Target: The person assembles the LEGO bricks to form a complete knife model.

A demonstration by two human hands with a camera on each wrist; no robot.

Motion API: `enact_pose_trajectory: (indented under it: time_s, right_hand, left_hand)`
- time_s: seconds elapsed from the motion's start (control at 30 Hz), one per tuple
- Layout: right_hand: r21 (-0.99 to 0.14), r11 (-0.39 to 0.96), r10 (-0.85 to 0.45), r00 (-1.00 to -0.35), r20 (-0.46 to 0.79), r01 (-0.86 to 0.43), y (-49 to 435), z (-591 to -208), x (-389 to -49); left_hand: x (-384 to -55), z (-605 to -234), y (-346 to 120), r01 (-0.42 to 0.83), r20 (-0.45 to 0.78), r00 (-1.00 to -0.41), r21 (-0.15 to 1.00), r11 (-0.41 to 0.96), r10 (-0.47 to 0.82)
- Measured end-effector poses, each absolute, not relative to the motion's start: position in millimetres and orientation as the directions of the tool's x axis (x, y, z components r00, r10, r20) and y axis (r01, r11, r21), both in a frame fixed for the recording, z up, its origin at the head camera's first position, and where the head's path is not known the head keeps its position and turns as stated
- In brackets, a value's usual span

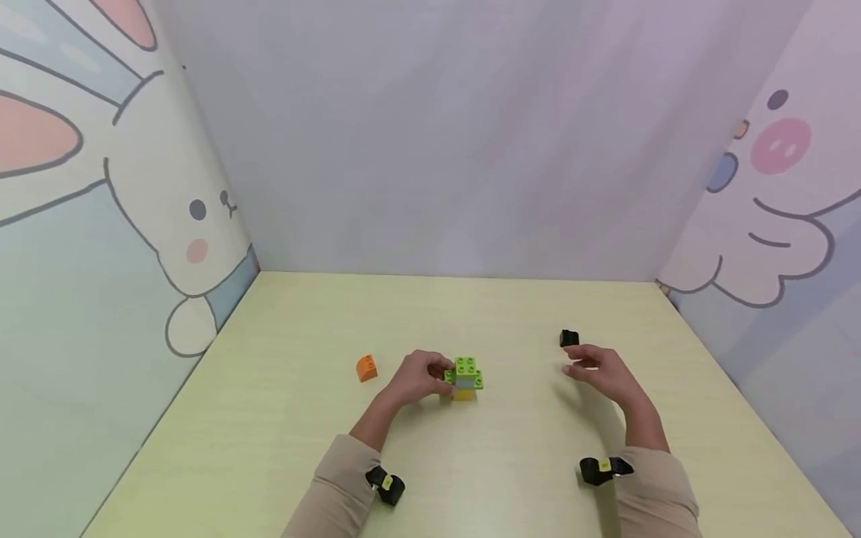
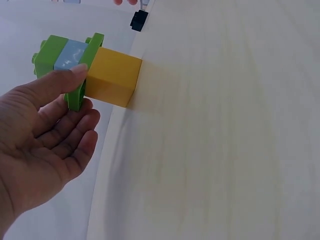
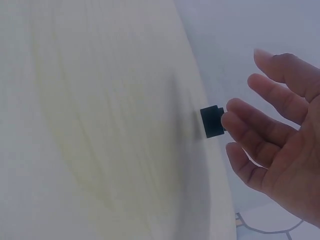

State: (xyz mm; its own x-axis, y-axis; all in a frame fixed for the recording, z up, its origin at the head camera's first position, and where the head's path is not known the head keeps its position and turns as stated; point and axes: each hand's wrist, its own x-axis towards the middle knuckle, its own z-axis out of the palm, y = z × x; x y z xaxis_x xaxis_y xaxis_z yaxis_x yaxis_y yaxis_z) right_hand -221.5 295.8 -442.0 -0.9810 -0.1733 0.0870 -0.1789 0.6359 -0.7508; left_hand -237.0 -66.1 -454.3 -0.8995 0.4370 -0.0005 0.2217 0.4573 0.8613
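In the middle of the table stands a small upright stack of toy building bricks point(image 1: 466, 368). A yellow brick point(image 2: 114, 76) forms its base, topped by a wider green plate point(image 2: 93, 49), a light blue brick point(image 2: 70, 55) and a green brick point(image 2: 51, 54). My left hand point(image 1: 417, 377) pinches the green plate's left end between thumb and fingers. Farther right, my right hand point(image 1: 605, 371) hovers with loosely bent, parted fingers and nothing between them. Just beyond its fingertips sits a black brick point(image 1: 569, 338), which the fingers partly overlap in the right wrist view.
An orange brick point(image 1: 366, 368) with a curved side lies left of my left hand. The pale wooden table point(image 1: 303, 314) meets a plain grey curtain point(image 1: 430, 149) at the back, with printed cartoon panels on both sides.
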Motion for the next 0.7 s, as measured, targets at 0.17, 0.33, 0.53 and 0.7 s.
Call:
enact_pose_trajectory:
  time_s: [0.17,0.33,0.53,0.7]
  right_hand:
    - [-0.758,0.634,-0.144,-0.987,0.077,-0.152,301.7,-442.8,-225.5]
    - [-0.746,0.653,-0.124,-0.990,0.069,-0.134,311.0,-443.6,-232.0]
    - [-0.735,0.670,-0.086,-0.995,0.059,-0.102,321.8,-442.7,-242.3]
    - [-0.758,0.647,-0.080,-0.996,0.040,-0.082,328.8,-446.5,-250.5]
  left_hand:
    - [-236.6,-452.8,-66.8,0.217,-0.005,-0.899,0.864,0.455,0.438]
    - [-236.3,-451.9,-66.1,0.214,-0.009,-0.900,0.862,0.460,0.435]
    - [-237.4,-452.5,-65.9,0.220,-0.001,-0.897,0.865,0.450,0.442]
    - [-236.7,-452.3,-65.4,0.213,-0.008,-0.900,0.865,0.455,0.436]
